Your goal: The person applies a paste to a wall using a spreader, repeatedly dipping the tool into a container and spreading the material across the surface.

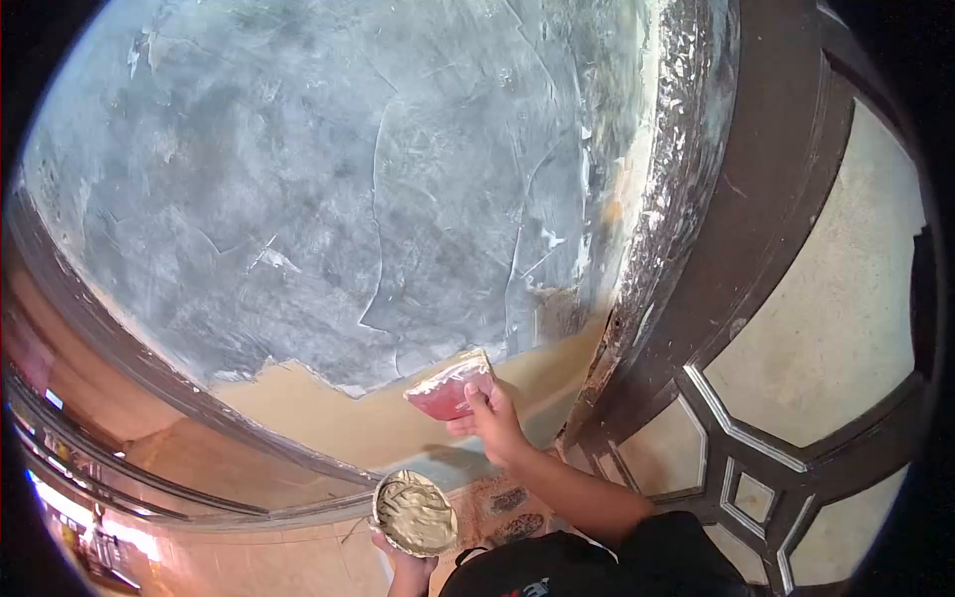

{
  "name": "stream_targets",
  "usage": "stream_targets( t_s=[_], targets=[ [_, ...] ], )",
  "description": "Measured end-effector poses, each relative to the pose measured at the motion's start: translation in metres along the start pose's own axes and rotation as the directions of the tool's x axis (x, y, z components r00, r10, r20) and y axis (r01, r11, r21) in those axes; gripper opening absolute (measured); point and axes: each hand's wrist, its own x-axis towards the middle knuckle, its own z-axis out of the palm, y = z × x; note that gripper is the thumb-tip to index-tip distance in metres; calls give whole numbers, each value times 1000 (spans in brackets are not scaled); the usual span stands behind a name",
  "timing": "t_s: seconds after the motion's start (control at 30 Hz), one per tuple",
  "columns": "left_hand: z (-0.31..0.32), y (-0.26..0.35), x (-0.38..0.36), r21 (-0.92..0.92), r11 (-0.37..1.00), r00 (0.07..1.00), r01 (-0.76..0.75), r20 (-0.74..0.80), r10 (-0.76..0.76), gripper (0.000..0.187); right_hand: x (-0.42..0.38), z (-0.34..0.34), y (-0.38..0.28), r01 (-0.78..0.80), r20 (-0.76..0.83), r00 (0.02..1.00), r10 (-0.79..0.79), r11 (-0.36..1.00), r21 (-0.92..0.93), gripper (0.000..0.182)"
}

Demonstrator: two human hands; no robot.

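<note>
My right hand (pixel 489 423) grips a red scraper (pixel 453 391) whose edge carries whitish paste, close to the lower part of the wall. Whether the blade touches the wall I cannot tell. Below and to the left, my left hand (pixel 406 564) holds a round tub (pixel 416 512) of greyish-beige paste from its underside, with the open top facing the camera. Grey, streaky coating covers most of the wall (pixel 288 189). A beige strip (pixel 298 406) shows beneath its ragged lower edge.
A dark, paint-spattered frame (pixel 686 149) borders the wall at the right, beside a panelled door (pixel 831 269) with pale insets. Brown trim (pixel 129 363) curves along the left. Reddish floor (pixel 229 547) lies at the lower left.
</note>
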Motion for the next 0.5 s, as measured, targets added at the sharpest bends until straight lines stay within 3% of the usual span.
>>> stream_targets(
  t_s=[0.1, 0.27, 0.33, 0.4, 0.5],
  targets=[
    [-7, 0, -1, -27, 1000, 996, 12, -83, -14, 87, -2, -12, 22, -46, -71, 997, 44, 999, -28, 33],
    [-2, 3, 0, -11, 1000, 998, 14, -63, -15, 87, -20, -23, 28, -71, -112, 992, 63, 995, -71, 35],
    [-2, 3, -1, 10, 1000, 997, 26, -73, -25, 87, -22, -13, 17, -25, -81, 997, 20, 998, -60, 33],
    [-7, 0, 1, -35, 997, 992, 67, -109, -70, 87, -19, 4, -2, 126, -19, 992, -128, 988, -89, 30],
    [-9, -2, 1, -42, 996, 992, 78, -92, -82, 85, -6, 0, 1, 82, -19, 996, -83, 995, -50, 31]
  ],
)
